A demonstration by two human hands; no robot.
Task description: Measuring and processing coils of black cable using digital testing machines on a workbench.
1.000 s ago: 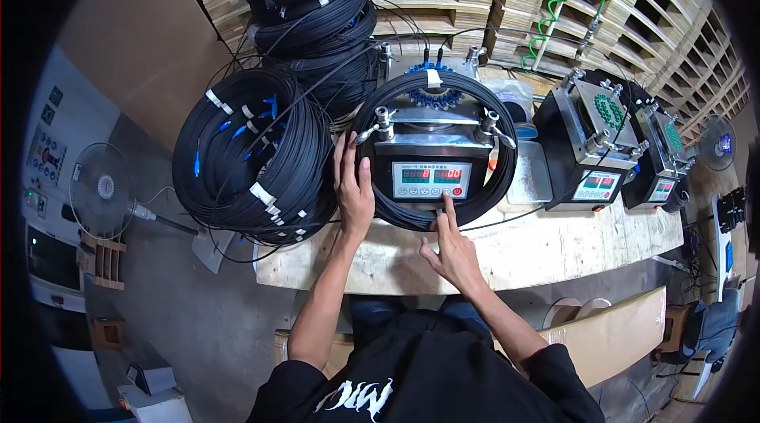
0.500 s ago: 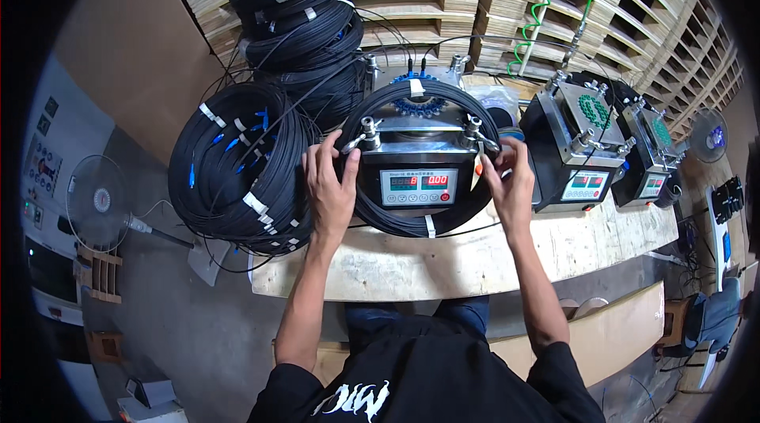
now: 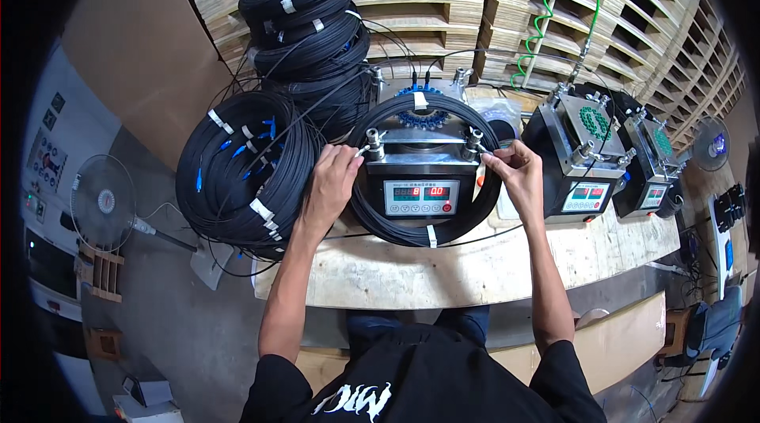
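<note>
A polishing machine (image 3: 419,160) with a lit red display and buttons on its front panel (image 3: 421,198) stands in front of me. A taped coil of black cable (image 3: 396,231) rings its front, with the panel showing through the middle. My left hand (image 3: 331,181) is closed, its fingertips pinching the small lever (image 3: 362,151) of the left metal clamp post (image 3: 375,144). My right hand (image 3: 518,176) pinches at the lever by the right clamp post (image 3: 474,141), its thumb and fingers partly covering it. A round plate with blue connectors (image 3: 421,118) sits on top of the machine.
Black cable coils with blue connectors (image 3: 237,177) lie close to my left, and more coils (image 3: 305,35) are stacked behind. Two similar machines (image 3: 586,146) stand right. A wooden bench (image 3: 380,276) runs beneath; green spiral hoses (image 3: 546,19) hang behind. A fan (image 3: 103,201) stands left.
Both hands have gone from loosely spread fingers to pinches at the clamp levers. My left fingers have curled in. The whole view has shifted slightly.
</note>
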